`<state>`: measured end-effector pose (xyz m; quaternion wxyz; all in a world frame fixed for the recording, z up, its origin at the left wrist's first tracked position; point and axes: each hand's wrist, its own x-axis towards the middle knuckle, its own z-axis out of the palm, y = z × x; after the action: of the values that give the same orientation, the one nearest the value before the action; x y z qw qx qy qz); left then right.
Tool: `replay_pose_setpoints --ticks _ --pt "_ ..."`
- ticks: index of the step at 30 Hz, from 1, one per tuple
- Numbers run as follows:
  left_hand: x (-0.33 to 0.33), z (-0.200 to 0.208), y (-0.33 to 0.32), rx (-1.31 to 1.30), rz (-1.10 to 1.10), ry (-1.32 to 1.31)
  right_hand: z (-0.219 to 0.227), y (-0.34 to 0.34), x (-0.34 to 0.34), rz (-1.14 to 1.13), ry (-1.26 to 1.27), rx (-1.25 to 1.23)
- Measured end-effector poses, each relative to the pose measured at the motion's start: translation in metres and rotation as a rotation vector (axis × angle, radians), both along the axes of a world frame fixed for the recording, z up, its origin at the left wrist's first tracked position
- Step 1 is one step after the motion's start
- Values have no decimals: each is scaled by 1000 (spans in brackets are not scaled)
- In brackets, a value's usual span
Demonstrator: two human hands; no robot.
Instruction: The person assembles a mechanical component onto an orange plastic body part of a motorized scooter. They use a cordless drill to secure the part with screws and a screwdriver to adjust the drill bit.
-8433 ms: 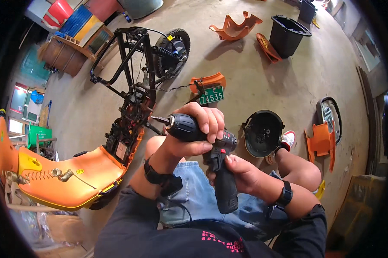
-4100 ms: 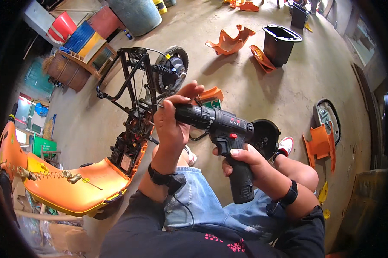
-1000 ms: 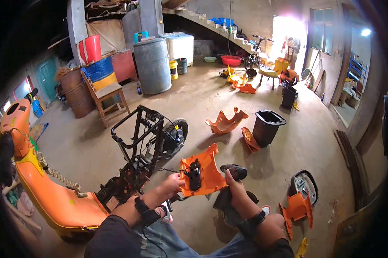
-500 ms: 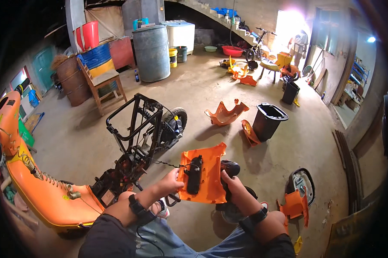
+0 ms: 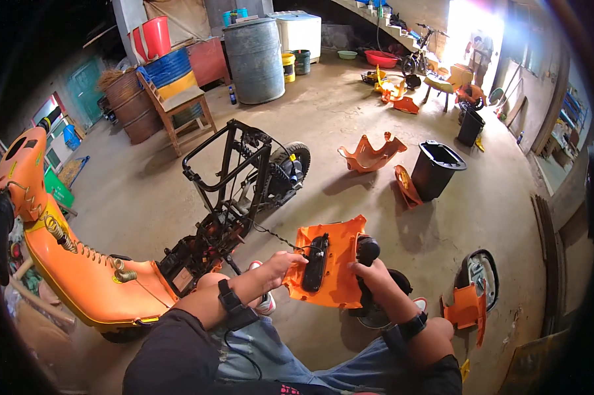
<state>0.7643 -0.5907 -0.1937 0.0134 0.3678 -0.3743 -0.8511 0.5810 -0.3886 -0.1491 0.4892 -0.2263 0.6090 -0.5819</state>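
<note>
An orange plastic body panel (image 5: 339,263) is held over my lap, its inner side facing me. Fixed to its middle is a long black lamp unit (image 5: 316,263), joined by a thin dark wire to the bare scooter frame (image 5: 228,178). My left hand (image 5: 285,266) grips the panel's left edge, fingertips close to the lamp unit. At the panel's right side my right hand (image 5: 376,276) is closed round a black cordless drill (image 5: 368,250), whose lower part is partly hidden. Left of me, the scooter's orange front body (image 5: 93,270) carries a coiled cable.
Ahead on the floor lie an orange cowl (image 5: 372,155) and a black bin (image 5: 436,170) with an orange piece leaning on it. By my right knee are an orange bracket (image 5: 464,307) and a black-rimmed shell (image 5: 484,273). A wooden chair (image 5: 176,108) and a blue-grey barrel (image 5: 260,62) stand farther back.
The view has swung slightly left and down, so the surroundings sit farther right. My left fingers reach a little farther over the panel, nearer the lamp unit. Both hands keep their holds.
</note>
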Motion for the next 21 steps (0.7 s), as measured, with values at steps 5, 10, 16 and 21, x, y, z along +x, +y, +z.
replay_pose_setpoints --ticks 5,10,16,21 --pt "-2 5 9 150 -125 106 6 -1 5 31 26 -57" --pt "-5 23 10 326 -136 158 25 0 13 48 40 -127" --pt "-2 6 10 293 -132 59 5 -7 10 5 127 -37" --pt "-14 -1 11 302 -91 38 -4 0 4 -83 77 2"
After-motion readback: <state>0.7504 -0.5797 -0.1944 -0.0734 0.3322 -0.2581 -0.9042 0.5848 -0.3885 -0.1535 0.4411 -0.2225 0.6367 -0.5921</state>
